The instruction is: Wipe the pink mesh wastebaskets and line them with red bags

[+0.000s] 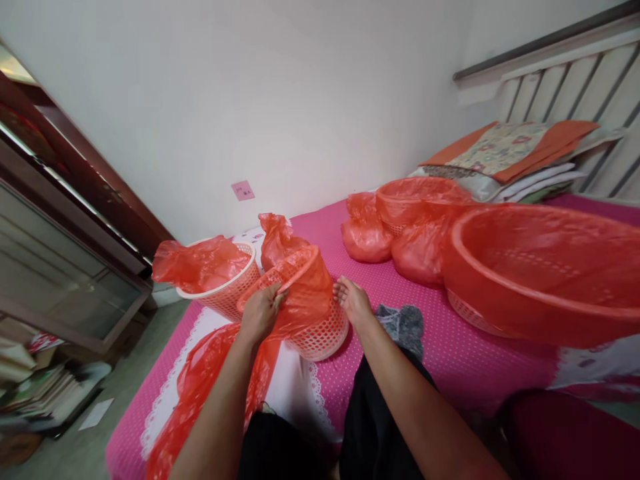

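A small white lattice basket point(320, 337) lies tilted on the pink bed, with a red plastic bag point(305, 287) pulled over its rim. My left hand point(260, 312) is closed on the red bag at the basket's left rim. On the right side of the rim, my right hand point(353, 300) rests with its fingers curled on the bag's edge. A loose red bag point(200, 380) trails from under my left forearm toward the bed's edge.
A second bag-lined basket point(227, 290) stands just left of the one I hold. Further lined baskets point(415, 200) sit farther back, with a large one point(545, 273) close on the right. Folded bedding point(505, 160) lies by the headboard. A grey cloth point(403, 323) lies by my right wrist. A cabinet point(60, 267) stands at the left.
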